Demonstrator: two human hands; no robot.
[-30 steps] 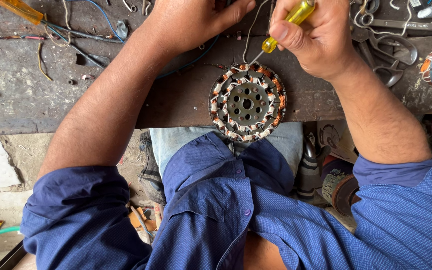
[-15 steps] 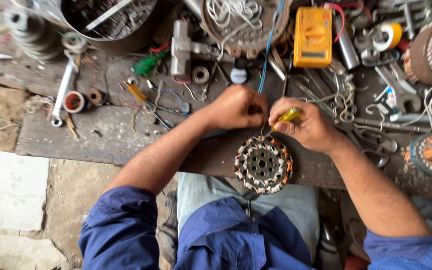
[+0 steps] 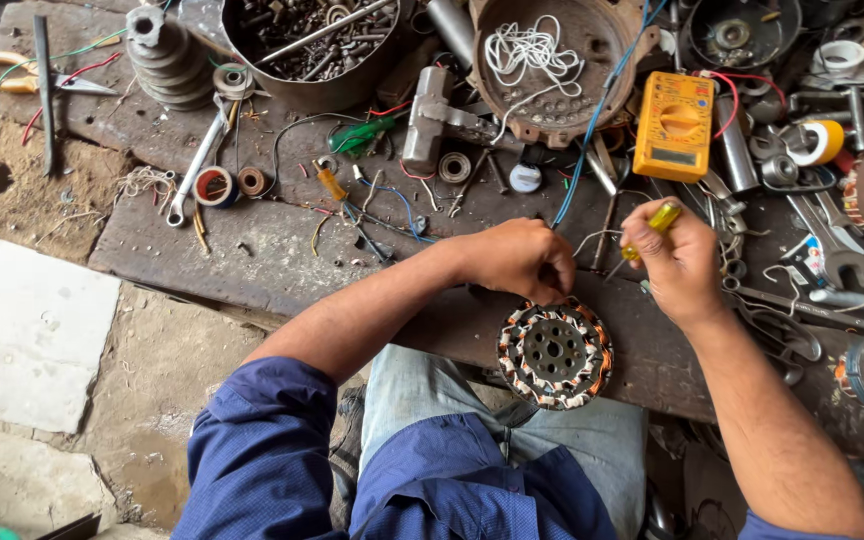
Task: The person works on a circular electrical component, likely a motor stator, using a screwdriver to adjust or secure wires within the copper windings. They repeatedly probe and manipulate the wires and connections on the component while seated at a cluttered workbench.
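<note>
Two hands work close together at the near edge of a dark, worn counter [image 3: 202, 255]. The left hand [image 3: 517, 258] is closed into a loose fist, and its fingertips press on the top rim of a round stator [image 3: 555, 354] with copper windings. The stator lies flat at the front edge of the counter, just above the person's lap, with a grey metal core full of holes in its middle. The right hand [image 3: 680, 262] is closed around a small screwdriver [image 3: 650, 228] with a yellow handle; the handle comes out above the fist, and the tip is hidden by the hand. This hand stays just to the right of the stator and a little above it, not touching it. Thin pale wires run between the two hands.

Behind the hands, a yellow multimeter [image 3: 674, 125] lies on the counter with red and blue leads near it. To its left stands a rusty round housing [image 3: 552, 65] with a bundle of white string inside. Further left, a metal bowl [image 3: 302, 45] holds many screws and small parts. Wrenches, tape rolls and wire pieces lie scattered around.
</note>
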